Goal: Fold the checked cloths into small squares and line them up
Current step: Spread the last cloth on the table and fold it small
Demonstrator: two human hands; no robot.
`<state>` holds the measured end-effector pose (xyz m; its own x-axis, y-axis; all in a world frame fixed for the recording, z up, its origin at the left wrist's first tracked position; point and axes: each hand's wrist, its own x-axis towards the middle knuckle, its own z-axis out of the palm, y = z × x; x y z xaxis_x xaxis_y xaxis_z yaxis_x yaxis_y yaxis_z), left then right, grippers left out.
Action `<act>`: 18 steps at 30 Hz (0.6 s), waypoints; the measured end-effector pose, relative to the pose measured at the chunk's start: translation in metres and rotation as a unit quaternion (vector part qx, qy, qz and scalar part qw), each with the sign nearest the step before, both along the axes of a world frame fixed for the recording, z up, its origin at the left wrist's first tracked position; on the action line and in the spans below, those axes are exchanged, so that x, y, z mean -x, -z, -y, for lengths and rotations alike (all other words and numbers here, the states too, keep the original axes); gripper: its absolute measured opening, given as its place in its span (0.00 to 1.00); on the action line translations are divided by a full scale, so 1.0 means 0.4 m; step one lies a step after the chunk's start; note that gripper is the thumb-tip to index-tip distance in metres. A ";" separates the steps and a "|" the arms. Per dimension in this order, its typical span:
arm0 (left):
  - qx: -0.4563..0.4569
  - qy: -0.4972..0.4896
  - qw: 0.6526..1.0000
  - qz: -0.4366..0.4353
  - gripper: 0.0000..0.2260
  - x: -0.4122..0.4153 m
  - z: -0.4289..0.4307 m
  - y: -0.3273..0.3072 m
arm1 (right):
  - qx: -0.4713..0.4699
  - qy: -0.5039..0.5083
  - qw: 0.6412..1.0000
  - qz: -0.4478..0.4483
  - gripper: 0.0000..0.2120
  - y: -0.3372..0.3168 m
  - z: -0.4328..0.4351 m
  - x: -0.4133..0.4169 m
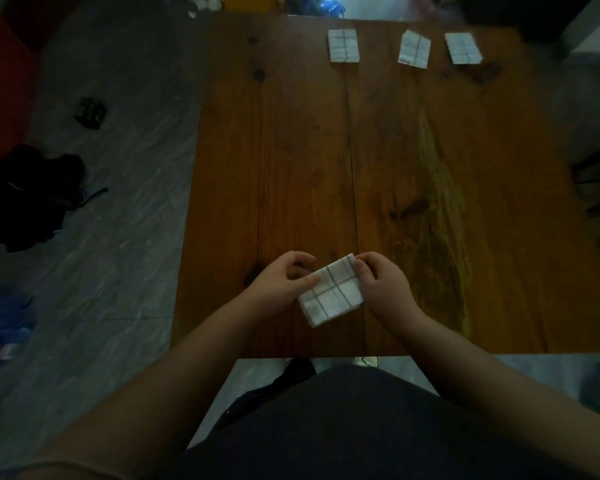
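Right fingers (pixel 363 268) are curled over the far corner of the checked cloth (pixel 331 292), with the thumb out of sight behind it, so this is a closed pinch. Left thumb (pixel 309 279) lies along the cloth's upper-left edge. The other left fingers are curled just above that edge and seem to nip it, though the dim light makes this hard to confirm. The right hand (pixel 381 289) covers the cloth's right side and the left hand (pixel 283 277) sits at its left. Neither hand is spread flat.

The cloth is already folded down to a small packet, turned askew to the table edge, over the near part of the wooden table (pixel 430 161). Whether it rests on the wood or is held just above it cannot be told.

The step in hand looks like the last fold or squaring-up. To do it well: bring corner onto corner, use the check lines as a guide, lay the packet flat and run a thumb along the crease so it holds.

Along the far edge lie the left square (pixel 343 45), the middle square (pixel 414 49) and the right square (pixel 462 48). They are spaced apart, and the middle and right ones are slightly rotated. There is a wider gap between the left and middle squares. This fourth cloth would likely extend the row, so it should be set down with its edges parallel to its neighbours

On the grey floor to the left is a dark heap of fabric (pixel 32 199)
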<state>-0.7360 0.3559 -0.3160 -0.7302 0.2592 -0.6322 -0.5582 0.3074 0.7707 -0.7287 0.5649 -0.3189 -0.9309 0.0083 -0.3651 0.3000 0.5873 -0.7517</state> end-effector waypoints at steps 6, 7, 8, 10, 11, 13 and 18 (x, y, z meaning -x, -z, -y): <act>0.051 0.113 0.984 -0.127 0.07 0.097 -0.044 -0.162 | -0.013 -0.098 0.994 -0.055 0.04 -0.162 -0.002 0.062; 0.061 0.106 0.981 -0.152 0.07 0.109 -0.057 -0.182 | -0.021 -0.097 0.993 -0.070 0.04 -0.188 -0.001 0.074; 0.070 0.092 0.978 -0.175 0.07 0.119 -0.069 -0.199 | -0.029 -0.093 0.991 -0.087 0.04 -0.212 -0.002 0.085; 0.075 0.052 0.974 -0.208 0.07 0.130 -0.088 -0.228 | -0.028 -0.080 0.991 -0.106 0.02 -0.254 -0.011 0.103; 0.070 0.030 0.973 -0.219 0.07 0.132 -0.097 -0.243 | -0.016 -0.074 0.991 -0.107 0.02 -0.272 -0.019 0.109; 0.048 -0.019 0.972 -0.228 0.07 0.130 -0.115 -0.272 | 0.020 -0.064 0.992 -0.104 0.04 -0.302 -0.042 0.113; 0.009 -0.050 0.964 -0.262 0.08 0.115 -0.170 -0.358 | 0.055 -0.014 0.987 -0.152 0.07 -0.381 -0.115 0.095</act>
